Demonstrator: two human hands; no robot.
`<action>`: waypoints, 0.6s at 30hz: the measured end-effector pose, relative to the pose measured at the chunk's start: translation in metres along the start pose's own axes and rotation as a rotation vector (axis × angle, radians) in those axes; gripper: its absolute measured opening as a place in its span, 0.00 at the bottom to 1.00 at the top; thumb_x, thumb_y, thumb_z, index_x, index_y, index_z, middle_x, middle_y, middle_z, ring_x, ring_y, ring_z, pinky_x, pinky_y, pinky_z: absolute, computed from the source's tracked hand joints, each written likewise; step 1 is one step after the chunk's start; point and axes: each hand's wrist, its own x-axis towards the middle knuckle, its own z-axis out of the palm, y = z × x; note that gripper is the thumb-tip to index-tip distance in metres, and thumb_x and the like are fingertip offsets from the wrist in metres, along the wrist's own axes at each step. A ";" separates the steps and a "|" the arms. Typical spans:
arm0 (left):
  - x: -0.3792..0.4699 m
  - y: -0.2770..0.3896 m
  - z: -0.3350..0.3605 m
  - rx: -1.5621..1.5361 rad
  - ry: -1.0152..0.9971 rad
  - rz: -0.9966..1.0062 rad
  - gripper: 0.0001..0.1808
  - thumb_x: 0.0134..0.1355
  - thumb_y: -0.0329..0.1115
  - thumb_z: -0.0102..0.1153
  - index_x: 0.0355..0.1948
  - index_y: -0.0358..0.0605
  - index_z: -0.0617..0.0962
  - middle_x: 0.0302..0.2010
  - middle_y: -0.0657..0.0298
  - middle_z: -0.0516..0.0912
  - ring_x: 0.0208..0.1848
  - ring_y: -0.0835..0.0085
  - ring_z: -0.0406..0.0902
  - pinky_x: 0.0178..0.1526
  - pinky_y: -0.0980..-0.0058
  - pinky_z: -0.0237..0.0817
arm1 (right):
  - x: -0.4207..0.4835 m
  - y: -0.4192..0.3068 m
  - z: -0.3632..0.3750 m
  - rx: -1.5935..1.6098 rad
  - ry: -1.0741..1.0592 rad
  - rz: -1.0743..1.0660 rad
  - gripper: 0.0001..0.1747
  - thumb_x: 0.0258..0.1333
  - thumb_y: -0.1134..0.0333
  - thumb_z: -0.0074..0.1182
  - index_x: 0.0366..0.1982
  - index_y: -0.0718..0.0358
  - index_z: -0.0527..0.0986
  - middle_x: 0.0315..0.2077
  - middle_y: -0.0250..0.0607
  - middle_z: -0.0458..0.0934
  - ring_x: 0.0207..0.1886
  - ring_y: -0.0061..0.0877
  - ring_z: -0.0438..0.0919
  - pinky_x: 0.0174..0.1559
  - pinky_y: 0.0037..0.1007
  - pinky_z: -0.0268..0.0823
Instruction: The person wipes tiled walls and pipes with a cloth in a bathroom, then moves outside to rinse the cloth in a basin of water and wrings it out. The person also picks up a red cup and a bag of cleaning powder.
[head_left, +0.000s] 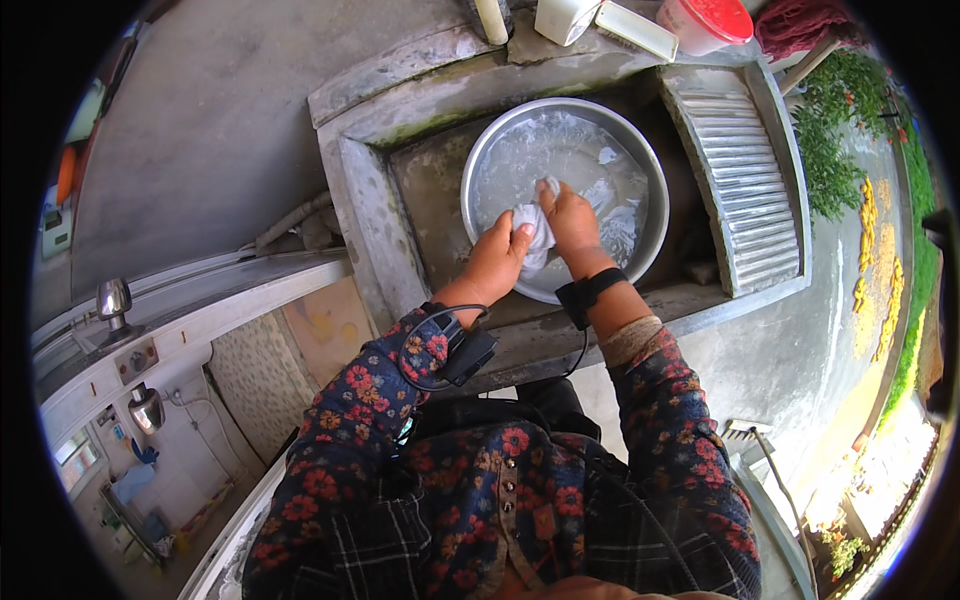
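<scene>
A bunched white cloth (534, 234) is gripped between my two hands over a round metal basin (660, 202). My left hand (496, 255) closes on the cloth's left side, thumb on top. On the other side, my right hand (571, 223) is wrapped around its upper end, with a bit of fabric showing past the fingers. Cloudy water (517, 161) with patches of suds fills part of the basin below. The basin rests inside a concrete trough sink (375, 217). Both wrists carry black straps with devices and cables.
A ridged concrete washboard (742, 180) slopes at the sink's right end. Along the back ledge stand a white container (564, 21), a scrubbing brush (637, 30) and a red-lidded bucket (705, 26). A door with a metal knob (114, 304) is at left; a broom (750, 429) lies right.
</scene>
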 end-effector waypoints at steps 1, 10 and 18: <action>-0.001 -0.001 0.000 -0.051 -0.050 -0.044 0.25 0.74 0.47 0.48 0.63 0.39 0.69 0.47 0.53 0.82 0.46 0.66 0.81 0.49 0.68 0.71 | 0.006 0.009 -0.004 -0.072 0.000 0.074 0.26 0.67 0.46 0.47 0.47 0.62 0.75 0.44 0.61 0.80 0.46 0.55 0.79 0.49 0.48 0.72; -0.006 -0.034 -0.018 -0.490 -0.103 -0.356 0.39 0.71 0.50 0.54 0.75 0.46 0.54 0.68 0.48 0.66 0.61 0.63 0.73 0.60 0.68 0.68 | 0.004 0.042 0.003 -0.558 -0.232 0.067 0.50 0.43 0.47 0.72 0.69 0.35 0.62 0.75 0.44 0.32 0.72 0.61 0.50 0.63 0.52 0.65; -0.006 -0.018 -0.029 -0.667 -0.129 -0.451 0.42 0.70 0.62 0.46 0.76 0.50 0.54 0.73 0.51 0.58 0.68 0.56 0.65 0.66 0.60 0.61 | 0.008 0.052 0.031 -0.015 -0.345 -0.079 0.22 0.52 0.72 0.54 0.52 0.59 0.76 0.47 0.50 0.80 0.50 0.43 0.79 0.51 0.39 0.71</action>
